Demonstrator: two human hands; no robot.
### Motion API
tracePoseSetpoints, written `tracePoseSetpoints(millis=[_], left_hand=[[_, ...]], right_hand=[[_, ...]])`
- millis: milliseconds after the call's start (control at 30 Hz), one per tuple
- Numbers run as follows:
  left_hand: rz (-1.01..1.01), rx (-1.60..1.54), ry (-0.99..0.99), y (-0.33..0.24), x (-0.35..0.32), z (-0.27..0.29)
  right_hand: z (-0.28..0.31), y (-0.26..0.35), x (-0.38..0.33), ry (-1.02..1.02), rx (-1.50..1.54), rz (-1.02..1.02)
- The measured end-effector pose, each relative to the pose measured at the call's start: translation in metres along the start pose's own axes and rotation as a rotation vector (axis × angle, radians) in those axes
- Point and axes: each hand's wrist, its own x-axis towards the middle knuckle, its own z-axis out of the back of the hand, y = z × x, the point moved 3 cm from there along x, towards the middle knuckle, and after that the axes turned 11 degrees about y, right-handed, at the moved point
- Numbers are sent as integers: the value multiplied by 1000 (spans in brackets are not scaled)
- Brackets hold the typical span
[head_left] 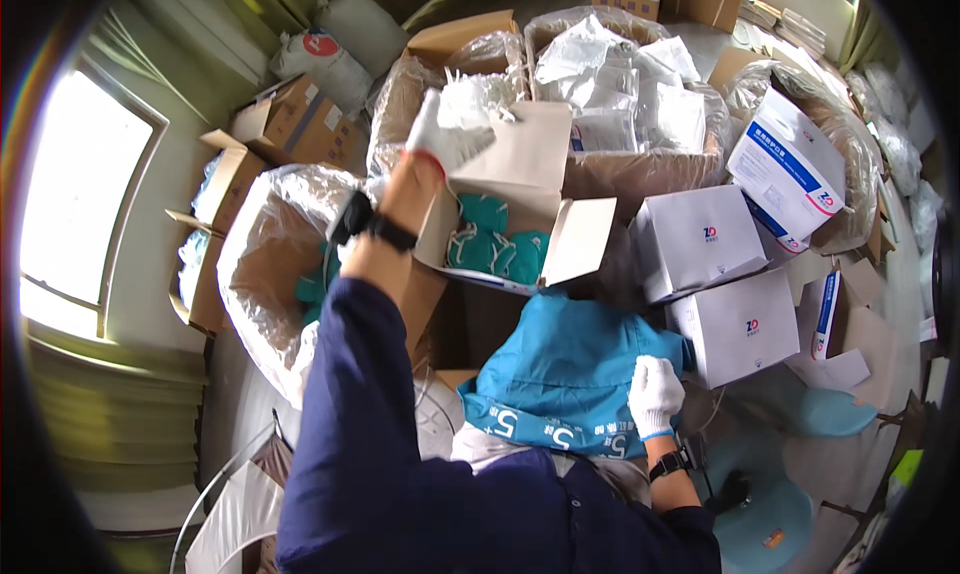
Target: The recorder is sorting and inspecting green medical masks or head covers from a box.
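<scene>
My left hand, in a white glove, reaches forward over the back left corner of an open white carton. Its fingers are stretched out and apart from the thumb, and nothing shows in them. Inside that carton lie several teal face masks with white straps. Just beyond the hand is a heap of thin white pieces in a plastic-lined box. My right hand, also white-gloved, is curled closed over the right side of a teal apron across my lap. What its fingers hold, if anything, is hidden.
To the left stands a lined carton with teal masks inside. Another lined box at the back holds clear plastic packaging. Two closed white cartons are stacked at right, beside a tilted white box. A blue chair stands lower right.
</scene>
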Motion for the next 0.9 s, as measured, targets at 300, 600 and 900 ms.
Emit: tracePoseSetpoints(millis=[300, 600, 900], left_hand=[[196, 1251, -249, 59, 19, 201], [483, 2084, -132, 135, 4, 145], [769, 2505, 308, 166, 8, 79]], right_hand=[[-1, 14, 14, 18, -28, 41], [2, 7, 14, 16, -49, -69], [2, 2, 21, 30, -83, -100]])
